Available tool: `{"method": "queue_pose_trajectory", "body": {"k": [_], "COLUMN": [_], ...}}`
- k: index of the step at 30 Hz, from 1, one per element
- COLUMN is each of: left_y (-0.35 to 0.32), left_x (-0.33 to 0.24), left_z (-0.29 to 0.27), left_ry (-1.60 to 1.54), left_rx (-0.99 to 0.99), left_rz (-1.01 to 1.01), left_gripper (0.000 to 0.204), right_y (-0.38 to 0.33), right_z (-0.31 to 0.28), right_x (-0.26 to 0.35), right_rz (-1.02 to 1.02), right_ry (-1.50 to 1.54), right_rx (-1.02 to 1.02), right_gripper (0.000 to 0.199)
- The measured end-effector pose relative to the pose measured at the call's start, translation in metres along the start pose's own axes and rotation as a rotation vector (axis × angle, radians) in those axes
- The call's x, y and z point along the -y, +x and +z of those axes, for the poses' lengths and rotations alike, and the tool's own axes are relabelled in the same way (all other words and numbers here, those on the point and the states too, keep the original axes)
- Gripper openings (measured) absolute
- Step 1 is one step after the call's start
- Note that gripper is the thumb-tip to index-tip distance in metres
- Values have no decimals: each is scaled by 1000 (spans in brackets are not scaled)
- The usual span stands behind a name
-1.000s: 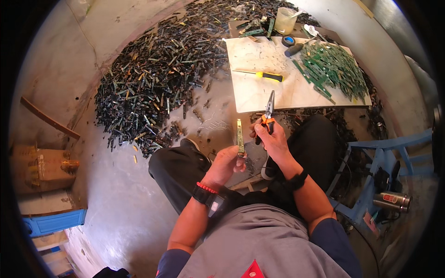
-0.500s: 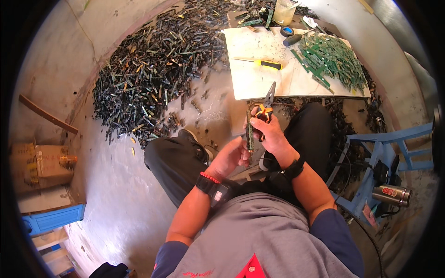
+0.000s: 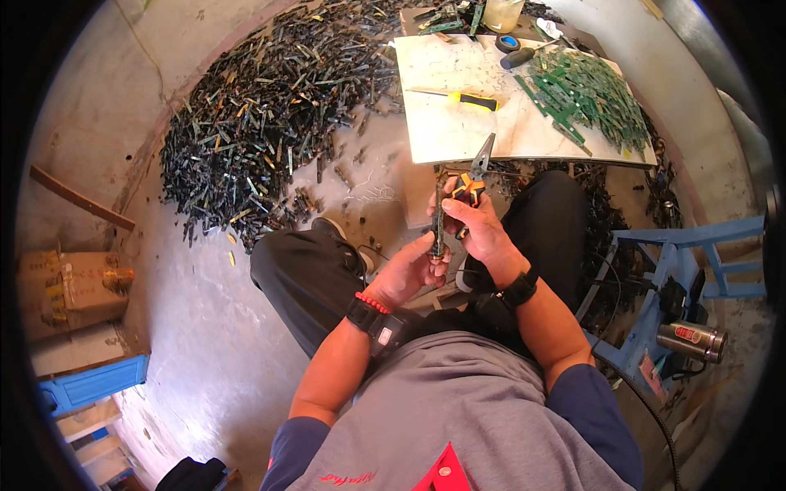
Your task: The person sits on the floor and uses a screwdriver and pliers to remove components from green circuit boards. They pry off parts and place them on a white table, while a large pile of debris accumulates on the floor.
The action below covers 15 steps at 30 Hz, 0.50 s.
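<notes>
Between my knees, a narrow dark strip (image 3: 439,222), which looks like a slim circuit board, stands nearly upright in both hands. My left hand (image 3: 403,272) is closed on its lower end, thumb and fingers pinching it. My right hand (image 3: 483,233) is wrapped round a pair of pliers (image 3: 472,186) with orange and black handles, their metal jaws pointing away from me and to the right. The right fingers and thumb also steady the upper part of the strip. Whether the jaws touch anything is not visible; they appear apart from the strip.
A huge heap of dark strips (image 3: 254,123) covers the floor ahead. On a white board (image 3: 442,135) lie a yellow-black screwdriver (image 3: 471,100), green circuit boards (image 3: 594,102), a dark-handled tool (image 3: 517,57) and a tape roll (image 3: 507,42). A blue stool frame (image 3: 634,327) and steel flask (image 3: 692,340) stand right.
My left thumb and fingers have come up onto the strip's lower end. The pliers have shifted slightly up and to the right in my right hand. The whole view has tilted a little.
</notes>
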<state>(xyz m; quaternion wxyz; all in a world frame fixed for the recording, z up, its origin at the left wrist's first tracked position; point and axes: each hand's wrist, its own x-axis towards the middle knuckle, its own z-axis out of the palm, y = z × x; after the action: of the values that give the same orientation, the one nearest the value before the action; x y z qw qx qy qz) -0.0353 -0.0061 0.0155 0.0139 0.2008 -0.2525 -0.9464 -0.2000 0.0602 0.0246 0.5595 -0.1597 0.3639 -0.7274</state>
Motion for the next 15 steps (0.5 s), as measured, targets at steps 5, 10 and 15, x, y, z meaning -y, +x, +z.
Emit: {"method": "queue_pose_trajectory", "body": {"k": [5, 10, 15], "left_y": [2, 4, 6], "left_x": [0, 0, 5], "left_z": [-10, -5, -7], "left_ry": [143, 193, 477], "left_rx": [-69, -252, -310], "left_rz": [75, 143, 198], "left_gripper": [37, 36, 36], "right_y": [5, 6, 6], "right_z": [-4, -3, -7], "right_x": [3, 3, 3], "right_rz": [-84, -123, -153], "right_ry": [-158, -329, -305], "right_rx": [-26, -165, -278], "right_gripper": [21, 18, 17]}}
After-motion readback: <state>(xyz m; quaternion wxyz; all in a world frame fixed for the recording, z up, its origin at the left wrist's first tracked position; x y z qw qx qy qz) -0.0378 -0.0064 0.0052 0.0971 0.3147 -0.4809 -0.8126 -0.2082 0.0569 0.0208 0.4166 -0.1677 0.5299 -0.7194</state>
